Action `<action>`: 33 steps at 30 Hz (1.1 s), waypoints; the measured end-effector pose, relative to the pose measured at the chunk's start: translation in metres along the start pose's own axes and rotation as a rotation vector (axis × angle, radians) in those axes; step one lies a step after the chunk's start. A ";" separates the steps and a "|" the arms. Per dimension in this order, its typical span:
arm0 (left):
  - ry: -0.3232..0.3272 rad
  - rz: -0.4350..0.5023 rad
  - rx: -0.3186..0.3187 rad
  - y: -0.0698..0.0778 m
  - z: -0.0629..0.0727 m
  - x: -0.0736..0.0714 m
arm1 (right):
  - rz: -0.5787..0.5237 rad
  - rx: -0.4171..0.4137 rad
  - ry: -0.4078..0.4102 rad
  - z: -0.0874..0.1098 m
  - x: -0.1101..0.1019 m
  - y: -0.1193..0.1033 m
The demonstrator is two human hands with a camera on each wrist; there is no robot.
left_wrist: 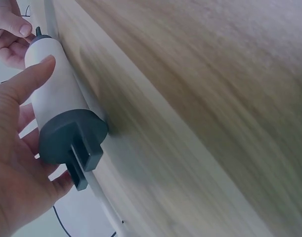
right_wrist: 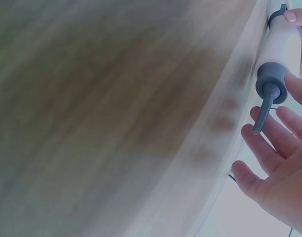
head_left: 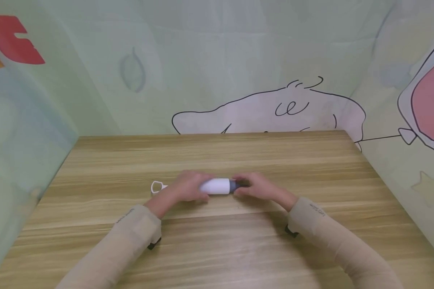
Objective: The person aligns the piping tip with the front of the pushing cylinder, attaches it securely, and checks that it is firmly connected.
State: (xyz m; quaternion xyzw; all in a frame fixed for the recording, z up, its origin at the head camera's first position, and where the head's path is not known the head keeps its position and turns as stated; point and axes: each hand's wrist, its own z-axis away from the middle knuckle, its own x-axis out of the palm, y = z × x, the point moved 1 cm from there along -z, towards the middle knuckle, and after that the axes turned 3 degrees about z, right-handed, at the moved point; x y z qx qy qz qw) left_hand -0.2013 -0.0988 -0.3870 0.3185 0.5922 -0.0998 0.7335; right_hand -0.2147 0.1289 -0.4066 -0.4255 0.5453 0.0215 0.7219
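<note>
A white cylinder [head_left: 217,186] with dark grey end pieces lies sideways close over the wooden table. My left hand [head_left: 189,186] holds it near its left end, thumb [left_wrist: 39,74] along the barrel and fingers on the far side. In the left wrist view, that end has a dark cap [left_wrist: 66,133] with two flat prongs. At the other end, a grey collar [right_wrist: 272,76] carries a thin nozzle [right_wrist: 266,111]. Around the nozzle my right hand [head_left: 254,186] has its fingers spread, with the thumb right at the collar.
The wood-grain table [head_left: 217,249] extends to a printed curtain [head_left: 220,60] at the back and sides. A white loop-shaped piece [head_left: 157,186] shows just left of my left hand. Both forearms wear beige sleeves [head_left: 329,224].
</note>
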 end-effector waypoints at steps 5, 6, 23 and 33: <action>0.003 0.014 -0.017 -0.001 0.002 -0.001 | -0.002 -0.009 -0.002 0.001 -0.003 0.000; 0.004 0.013 -0.016 -0.002 0.002 -0.001 | -0.001 -0.010 -0.005 0.001 -0.003 0.000; 0.035 -0.025 -0.004 -0.010 0.007 -0.006 | -0.068 0.002 0.016 0.008 -0.015 0.008; 0.110 0.114 -0.042 -0.023 0.032 -0.020 | -0.070 0.074 0.082 0.038 -0.049 0.023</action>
